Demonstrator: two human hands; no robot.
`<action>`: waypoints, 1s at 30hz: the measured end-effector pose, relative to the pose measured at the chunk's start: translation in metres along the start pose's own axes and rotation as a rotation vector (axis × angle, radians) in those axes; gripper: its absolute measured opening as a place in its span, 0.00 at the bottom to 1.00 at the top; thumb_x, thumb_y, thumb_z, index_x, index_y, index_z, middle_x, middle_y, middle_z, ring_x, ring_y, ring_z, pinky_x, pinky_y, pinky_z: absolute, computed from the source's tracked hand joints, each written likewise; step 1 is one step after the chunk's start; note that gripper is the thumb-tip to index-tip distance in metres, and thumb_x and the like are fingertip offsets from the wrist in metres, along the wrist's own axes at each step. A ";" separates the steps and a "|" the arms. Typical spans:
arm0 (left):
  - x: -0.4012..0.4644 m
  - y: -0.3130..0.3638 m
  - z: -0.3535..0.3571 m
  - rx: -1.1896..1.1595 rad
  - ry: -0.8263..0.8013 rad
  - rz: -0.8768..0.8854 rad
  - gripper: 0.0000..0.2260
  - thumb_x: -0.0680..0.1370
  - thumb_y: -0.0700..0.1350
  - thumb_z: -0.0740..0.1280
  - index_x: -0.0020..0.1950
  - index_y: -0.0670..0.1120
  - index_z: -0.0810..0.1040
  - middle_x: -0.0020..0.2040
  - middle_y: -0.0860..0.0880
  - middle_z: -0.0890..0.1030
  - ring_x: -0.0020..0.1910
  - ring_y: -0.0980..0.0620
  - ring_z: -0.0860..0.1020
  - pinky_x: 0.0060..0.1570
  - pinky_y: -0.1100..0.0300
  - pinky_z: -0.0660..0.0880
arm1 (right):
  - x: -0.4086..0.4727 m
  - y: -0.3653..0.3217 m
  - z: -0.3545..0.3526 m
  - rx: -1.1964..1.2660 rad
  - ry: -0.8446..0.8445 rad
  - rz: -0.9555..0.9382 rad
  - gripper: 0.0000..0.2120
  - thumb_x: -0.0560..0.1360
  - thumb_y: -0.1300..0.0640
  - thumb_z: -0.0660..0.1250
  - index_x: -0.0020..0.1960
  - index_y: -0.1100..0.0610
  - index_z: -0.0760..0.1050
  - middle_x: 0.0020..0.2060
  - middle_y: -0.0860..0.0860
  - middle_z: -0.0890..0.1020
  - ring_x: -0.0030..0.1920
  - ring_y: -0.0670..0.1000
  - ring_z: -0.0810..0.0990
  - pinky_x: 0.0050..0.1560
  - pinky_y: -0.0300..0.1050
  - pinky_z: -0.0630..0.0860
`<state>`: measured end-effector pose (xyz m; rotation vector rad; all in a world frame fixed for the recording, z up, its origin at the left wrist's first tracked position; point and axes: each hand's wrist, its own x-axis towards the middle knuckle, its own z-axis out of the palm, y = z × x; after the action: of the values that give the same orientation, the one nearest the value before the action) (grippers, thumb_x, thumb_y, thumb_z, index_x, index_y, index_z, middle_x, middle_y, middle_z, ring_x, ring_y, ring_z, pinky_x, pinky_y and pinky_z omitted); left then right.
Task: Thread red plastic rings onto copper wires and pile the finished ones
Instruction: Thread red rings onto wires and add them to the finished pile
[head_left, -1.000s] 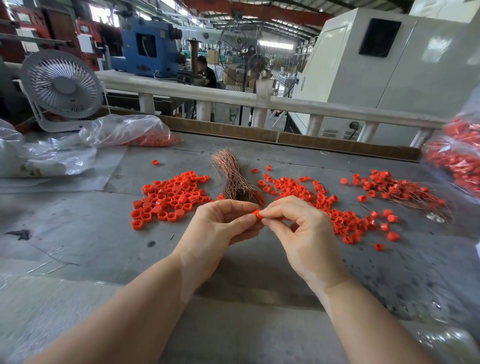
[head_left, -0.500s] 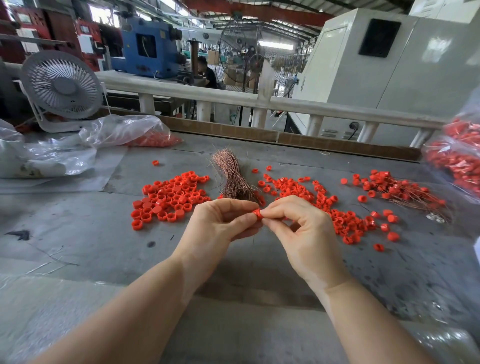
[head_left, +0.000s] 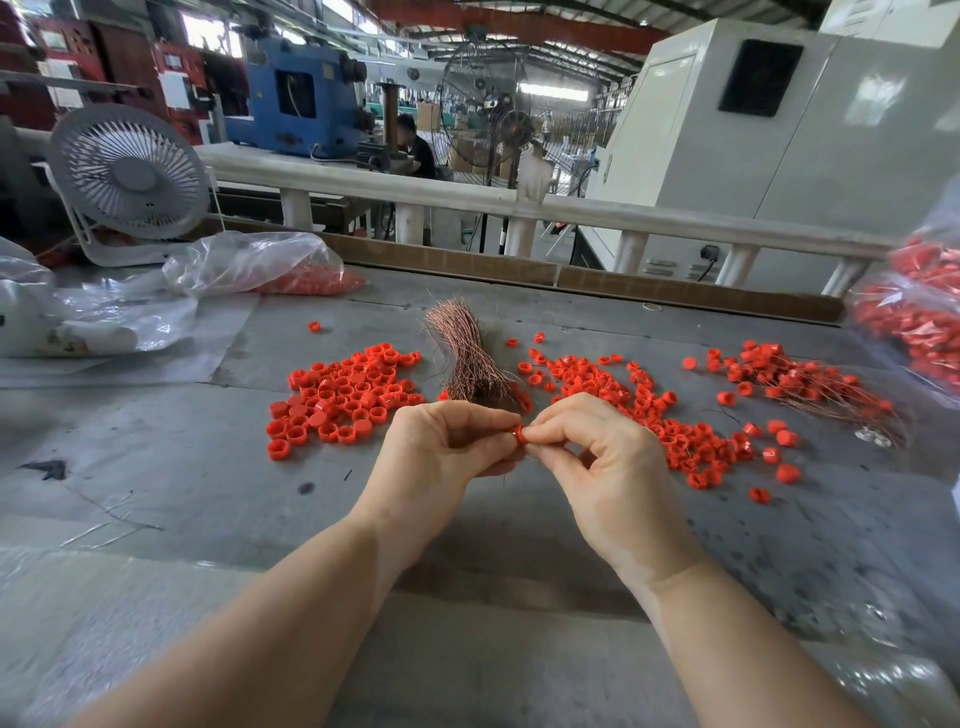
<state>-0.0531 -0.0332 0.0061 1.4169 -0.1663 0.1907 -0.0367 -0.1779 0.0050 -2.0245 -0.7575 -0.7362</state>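
A: Writing: none legible from my view. Hands?

B: Left hand (head_left: 441, 457) and right hand (head_left: 597, 462) both pinch one red ring (head_left: 518, 433) at frame centre, above the grey table (head_left: 182, 483).

A: Edges?

B: Copper wire bundle (head_left: 467, 358) just behind; loose rings (head_left: 337, 395) centre-left; finished pile (head_left: 800, 382) right. Bare tabletop lower left.

Wire bundle (head_left: 467, 353) between two ring heaps (head_left: 337, 395) (head_left: 649, 410); threaded pile (head_left: 810, 384) far right — fan (head_left: 127, 176) behind, left

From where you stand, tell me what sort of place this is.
Likely a factory floor with a hand-assembly bench: a blue machine behind the railing, a copper wire bundle and loose red rings on the table.
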 end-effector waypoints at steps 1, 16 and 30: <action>0.000 0.000 0.000 -0.014 -0.002 -0.007 0.09 0.71 0.28 0.67 0.41 0.41 0.81 0.34 0.46 0.84 0.34 0.53 0.82 0.38 0.66 0.79 | 0.000 0.000 -0.001 0.000 -0.001 0.000 0.05 0.67 0.71 0.72 0.38 0.62 0.81 0.37 0.50 0.80 0.40 0.46 0.78 0.43 0.38 0.76; 0.000 -0.001 0.002 -0.127 -0.014 -0.099 0.07 0.72 0.29 0.66 0.44 0.38 0.81 0.36 0.43 0.84 0.35 0.51 0.82 0.39 0.64 0.80 | -0.001 0.002 -0.002 0.062 -0.022 0.055 0.06 0.69 0.70 0.70 0.40 0.60 0.80 0.37 0.47 0.79 0.41 0.43 0.77 0.43 0.33 0.73; 0.000 0.001 0.002 -0.235 -0.019 -0.158 0.06 0.66 0.35 0.69 0.40 0.42 0.83 0.37 0.42 0.84 0.36 0.51 0.83 0.37 0.64 0.79 | 0.000 0.002 -0.002 0.071 -0.002 0.061 0.04 0.70 0.66 0.70 0.41 0.59 0.81 0.38 0.48 0.80 0.41 0.44 0.78 0.43 0.31 0.72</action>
<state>-0.0531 -0.0347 0.0072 1.1915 -0.0878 0.0258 -0.0361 -0.1806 0.0047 -1.9763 -0.7105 -0.6633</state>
